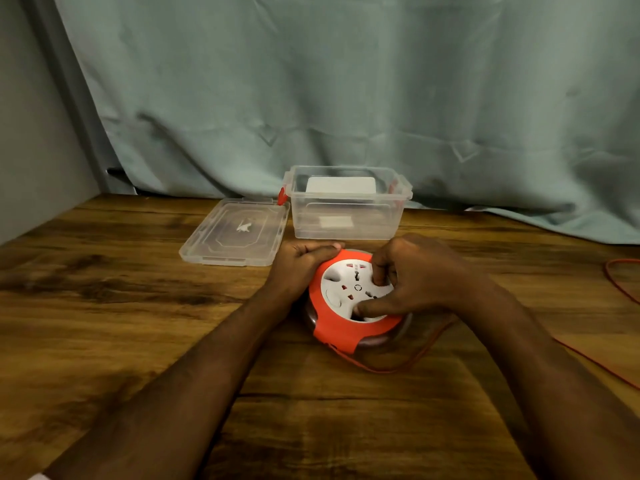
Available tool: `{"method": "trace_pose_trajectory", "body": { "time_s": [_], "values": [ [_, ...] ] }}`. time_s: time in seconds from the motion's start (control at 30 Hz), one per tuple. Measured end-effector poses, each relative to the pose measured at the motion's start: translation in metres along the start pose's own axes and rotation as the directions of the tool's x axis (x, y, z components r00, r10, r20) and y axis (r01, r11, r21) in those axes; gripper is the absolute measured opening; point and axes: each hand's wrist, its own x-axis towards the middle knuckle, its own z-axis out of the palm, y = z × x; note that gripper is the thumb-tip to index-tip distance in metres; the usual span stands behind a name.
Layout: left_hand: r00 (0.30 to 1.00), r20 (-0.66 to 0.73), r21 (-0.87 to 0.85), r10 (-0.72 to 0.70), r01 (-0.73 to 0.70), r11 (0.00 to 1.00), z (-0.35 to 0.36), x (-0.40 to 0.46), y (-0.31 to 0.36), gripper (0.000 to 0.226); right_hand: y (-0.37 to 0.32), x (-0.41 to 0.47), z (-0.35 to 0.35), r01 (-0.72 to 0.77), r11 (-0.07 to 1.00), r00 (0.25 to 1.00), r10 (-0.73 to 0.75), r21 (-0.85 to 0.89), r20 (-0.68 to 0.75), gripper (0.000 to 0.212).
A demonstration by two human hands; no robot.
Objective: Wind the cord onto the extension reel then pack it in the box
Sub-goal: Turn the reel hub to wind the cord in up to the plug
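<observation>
A round extension reel with an orange frame and a white socket face lies flat on the wooden table. My left hand clasps its far left rim. My right hand rests on the socket face, fingers curled into its recesses and thumb pressed on the near part of the white disc. A thin orange cord leaves the reel's near side, loops under my right forearm and runs off to the right edge. Behind the reel stands the clear plastic box, open, with red latches.
The box's clear lid lies flat on the table left of the box. A grey-green curtain hangs along the back of the table, and a grey wall closes the left side. More orange cord lies at the far right.
</observation>
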Motion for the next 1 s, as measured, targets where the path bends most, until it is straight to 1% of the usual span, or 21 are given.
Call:
{"method": "trace_pose_trajectory", "body": {
  "time_s": [0.13, 0.23, 0.3, 0.33, 0.4, 0.43, 0.5, 0.57, 0.67, 0.8, 0.9, 1.0],
  "values": [
    [1.0, -0.006, 0.003, 0.015, -0.015, 1.0, 0.002, 0.001, 0.0, 0.018, -0.008, 0.001, 0.003, 0.004, 1.0, 1.0, -0.004, -0.019, 0.004, 0.059],
    [1.0, -0.003, -0.017, 0.021, -0.021, 1.0, 0.002, 0.0, 0.0, 0.018, -0.012, 0.001, 0.003, 0.0, 1.0, 0.999, 0.0, 0.003, -0.046, 0.051],
    [1.0, -0.005, -0.016, 0.028, -0.028, 0.999, 0.002, -0.001, 0.0, 0.019, -0.012, 0.0, 0.0, 0.005, 1.0, 0.999, -0.004, 0.02, -0.045, 0.045],
    [0.999, -0.007, -0.011, 0.032, -0.032, 0.999, 0.003, -0.001, 0.0, 0.019, -0.012, -0.001, -0.003, 0.011, 1.0, 1.0, -0.01, 0.028, -0.029, 0.038],
    [0.999, -0.009, -0.013, 0.03, -0.031, 0.999, 0.003, -0.001, 0.0, 0.02, -0.009, -0.002, -0.01, 0.002, 0.999, 1.0, -0.003, 0.048, 0.013, 0.012],
    [1.0, -0.006, -0.016, 0.028, -0.028, 0.999, 0.002, 0.0, 0.001, 0.02, -0.006, -0.002, -0.012, -0.004, 0.997, 1.0, 0.002, 0.082, 0.026, 0.016],
    [1.0, 0.013, -0.01, 0.023, -0.022, 1.0, 0.002, 0.001, 0.001, 0.022, 0.001, -0.003, -0.012, 0.001, 0.99, 0.998, -0.011, 0.138, 0.068, 0.041],
    [0.999, 0.039, 0.006, 0.016, -0.017, 1.0, 0.002, 0.001, 0.002, 0.022, 0.004, -0.003, -0.013, 0.021, 0.99, 0.993, -0.037, 0.141, 0.116, 0.056],
    [0.998, 0.064, 0.012, -0.005, 0.004, 1.0, 0.002, 0.0, 0.002, 0.021, 0.007, -0.003, -0.012, 0.04, 0.984, 0.987, -0.066, 0.173, 0.148, 0.059],
    [0.997, 0.078, 0.034, -0.001, -0.002, 0.999, 0.001, 0.0, 0.001, 0.019, 0.01, -0.003, -0.012, 0.021, 0.979, 0.985, -0.054, 0.203, 0.162, 0.059],
    [0.996, 0.086, 0.043, 0.004, -0.008, 0.999, 0.001, 0.0, 0.0, 0.018, 0.011, -0.003, -0.01, -0.029, 0.976, 0.984, -0.01, 0.215, 0.178, 0.062],
    [0.997, 0.075, 0.033, 0.004, -0.006, 0.999, 0.0, 0.0, 0.001, 0.014, 0.011, -0.002, -0.008, -0.064, 0.982, 0.983, 0.031, 0.178, 0.18, 0.068]
  ]
}}
